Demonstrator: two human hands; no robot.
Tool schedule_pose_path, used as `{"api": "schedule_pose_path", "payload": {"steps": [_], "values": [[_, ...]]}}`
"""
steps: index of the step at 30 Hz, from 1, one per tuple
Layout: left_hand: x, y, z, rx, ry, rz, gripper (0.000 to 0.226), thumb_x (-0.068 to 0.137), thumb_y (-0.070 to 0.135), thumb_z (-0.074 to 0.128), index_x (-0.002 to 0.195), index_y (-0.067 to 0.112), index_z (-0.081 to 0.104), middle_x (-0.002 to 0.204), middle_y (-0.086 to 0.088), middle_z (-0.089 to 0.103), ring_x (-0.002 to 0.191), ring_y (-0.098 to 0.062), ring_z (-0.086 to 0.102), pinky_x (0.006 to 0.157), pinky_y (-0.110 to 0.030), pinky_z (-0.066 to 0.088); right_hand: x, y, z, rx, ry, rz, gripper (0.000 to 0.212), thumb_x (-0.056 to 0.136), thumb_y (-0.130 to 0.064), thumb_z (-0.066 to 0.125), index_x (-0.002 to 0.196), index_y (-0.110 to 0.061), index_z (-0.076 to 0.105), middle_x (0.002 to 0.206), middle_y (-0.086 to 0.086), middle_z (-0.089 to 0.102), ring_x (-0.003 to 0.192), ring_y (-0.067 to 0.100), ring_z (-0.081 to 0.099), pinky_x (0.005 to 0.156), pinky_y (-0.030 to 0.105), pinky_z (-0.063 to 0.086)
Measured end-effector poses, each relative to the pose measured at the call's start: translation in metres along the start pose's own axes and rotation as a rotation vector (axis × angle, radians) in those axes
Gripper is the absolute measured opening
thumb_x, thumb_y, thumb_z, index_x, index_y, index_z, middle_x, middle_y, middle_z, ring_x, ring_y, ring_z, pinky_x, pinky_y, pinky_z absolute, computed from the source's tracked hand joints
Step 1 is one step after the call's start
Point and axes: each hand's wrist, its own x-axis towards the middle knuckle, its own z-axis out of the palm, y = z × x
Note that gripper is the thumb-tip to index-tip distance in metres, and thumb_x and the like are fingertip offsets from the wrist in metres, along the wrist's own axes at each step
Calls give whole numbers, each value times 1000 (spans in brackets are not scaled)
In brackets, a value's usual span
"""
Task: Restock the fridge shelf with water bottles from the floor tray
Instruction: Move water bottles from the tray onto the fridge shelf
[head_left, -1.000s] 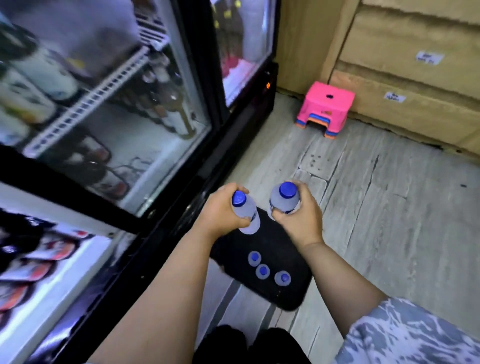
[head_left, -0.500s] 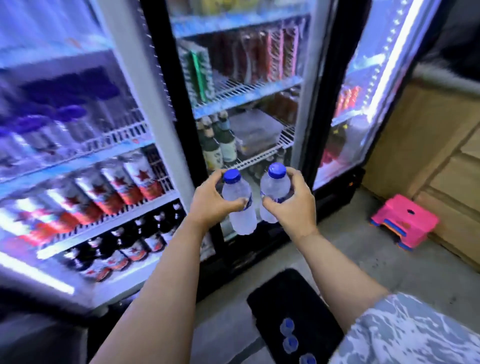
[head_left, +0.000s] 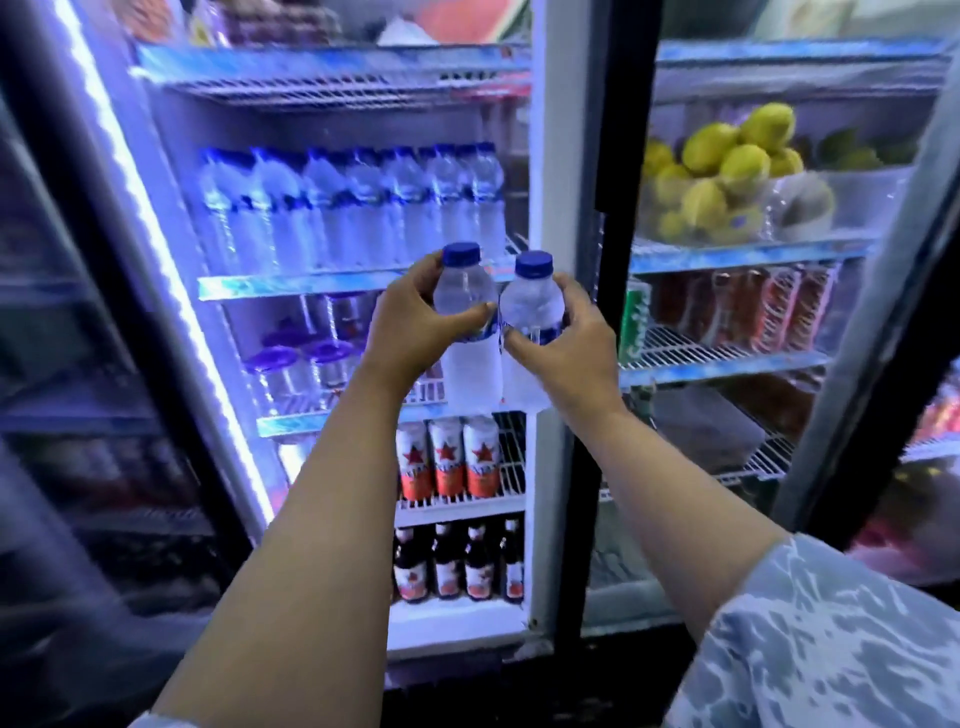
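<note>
Two clear plastic water bottles (head_left: 470, 332) (head_left: 530, 322): blue caps, blue label bands. Round yellow-green fruit (head_left: 727, 166). White-and-orange drink cans (head_left: 447, 457), red star print. Blue-and-white mottled fabric sleeve (head_left: 831, 644). Shelved clear plastic bottles (head_left: 353, 202), blue-tinted under light.

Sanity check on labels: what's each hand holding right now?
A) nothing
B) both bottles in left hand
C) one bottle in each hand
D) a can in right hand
C: the left hand grips one blue-capped water bottle, and the right hand grips another bottle beside it.
</note>
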Motion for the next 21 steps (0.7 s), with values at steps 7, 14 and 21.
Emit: {"api": "schedule_pose_path", "payload": {"steps": [7, 14, 21], "values": [[89, -2, -66, 92, 187, 36, 68, 56, 49, 79, 109, 26, 43, 111, -11, 64, 100, -23, 63, 79, -35, 54, 88, -45, 62, 70, 10, -96, 56, 70, -29, 79, 116, -19, 48, 104, -3, 61, 71, 17, 55, 65, 30, 45], [167, -28, -113, 161, 290, 108, 51, 71, 33, 81, 108, 21, 48, 110, -7, 61, 101, -23, 60, 81, -43, 54, 163, -55, 129, 84, -1, -159, 57, 75, -27, 79, 118, -10, 47, 95, 0, 55, 72, 21, 54, 62, 36, 43], [199, -60, -134, 267, 381, 79, 56, 70, 28, 82, 117, 13, 56, 109, 3, 56, 88, -15, 52, 74, -25, 43, 199, -41, 185, 124, -30, -103, 49, 76, -33, 78, 107, -15, 45, 69, -9, 47, 52, 9, 41, 47, 22, 33]]}}
